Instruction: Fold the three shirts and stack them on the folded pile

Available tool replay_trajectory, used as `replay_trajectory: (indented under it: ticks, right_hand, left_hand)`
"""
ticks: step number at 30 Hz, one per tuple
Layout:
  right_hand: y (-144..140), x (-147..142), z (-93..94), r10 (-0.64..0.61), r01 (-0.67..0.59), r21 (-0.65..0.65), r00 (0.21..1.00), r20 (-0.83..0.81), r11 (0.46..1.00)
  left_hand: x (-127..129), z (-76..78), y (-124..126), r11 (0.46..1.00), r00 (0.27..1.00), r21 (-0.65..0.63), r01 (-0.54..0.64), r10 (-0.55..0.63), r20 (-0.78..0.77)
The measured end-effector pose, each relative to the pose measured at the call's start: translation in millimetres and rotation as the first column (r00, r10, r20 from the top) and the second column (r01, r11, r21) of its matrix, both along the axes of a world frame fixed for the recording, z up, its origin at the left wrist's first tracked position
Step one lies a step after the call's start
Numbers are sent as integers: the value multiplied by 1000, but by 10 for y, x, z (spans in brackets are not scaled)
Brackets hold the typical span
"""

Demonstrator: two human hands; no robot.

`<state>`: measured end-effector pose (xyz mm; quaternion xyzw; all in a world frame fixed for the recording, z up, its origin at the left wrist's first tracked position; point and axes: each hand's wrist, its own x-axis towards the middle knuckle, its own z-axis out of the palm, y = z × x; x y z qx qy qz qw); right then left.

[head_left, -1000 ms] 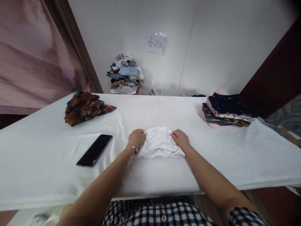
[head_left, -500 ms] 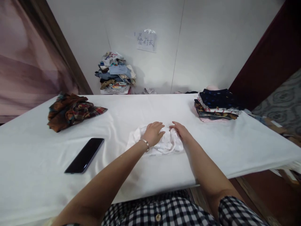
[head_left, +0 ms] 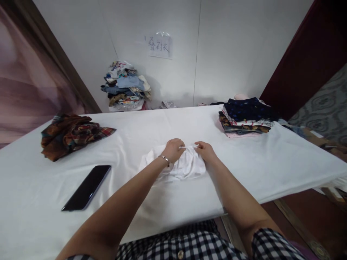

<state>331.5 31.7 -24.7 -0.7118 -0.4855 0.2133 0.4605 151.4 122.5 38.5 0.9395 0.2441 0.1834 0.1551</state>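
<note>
A white garment (head_left: 188,166) lies bunched on the white-covered table in front of me; its exact kind is hard to make out. My left hand (head_left: 174,150) is closed on its far edge, with a bracelet at the wrist. At the right end of that same edge, my right hand (head_left: 206,151) pinches the cloth between thumb and fingers. A short stretch of the edge is pulled up between the two hands. Part of the garment is hidden beneath my left hand and forearm.
A crumpled plaid garment (head_left: 73,135) lies at the table's left, with a phone (head_left: 86,187) nearer me. Folded clothes (head_left: 246,117) are stacked at the right. Behind the table's far edge rises a clothes pile (head_left: 126,86), below a paper sign (head_left: 160,46) on the wall.
Both hands have closed on the garment's far edge; earlier their fingers were more spread above it. The cloth between them is now lifted and gathered. The view has shifted slightly.
</note>
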Motion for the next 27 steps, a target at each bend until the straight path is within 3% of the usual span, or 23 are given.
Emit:
replay_trajectory:
  ticks: [3,7,10,16,19,23,27]
  right_hand:
    - [26,-103,19,-4,6,-15,994,106,1000]
    - [-14,-194,117,9,30,-127,955,297,991]
    - [-45,-184,153,13,46,-162,938,347,986]
    - [-19,-119,115,9,46,-147,935,354,988]
    - [8,-160,113,50,4,-152,935,352,988]
    - [-2,-236,144,132,-70,-174,915,380,982]
    - [-75,-202,169,93,-32,-151,905,416,988]
  left_hand:
    - [-8,25,37,1000,999,-10,-10,10,40]
    - [53,-130,39,998,998,-31,-48,49,47]
    - [66,-214,35,997,997,-50,-52,54,48]
    - [-281,-53,27,994,988,27,-105,101,115]
    - [-467,-94,-150,983,988,106,-150,147,39]
    - [-496,-310,-506,995,975,54,-82,91,-203]
    - [-508,-304,-636,997,979,15,-82,83,-186]
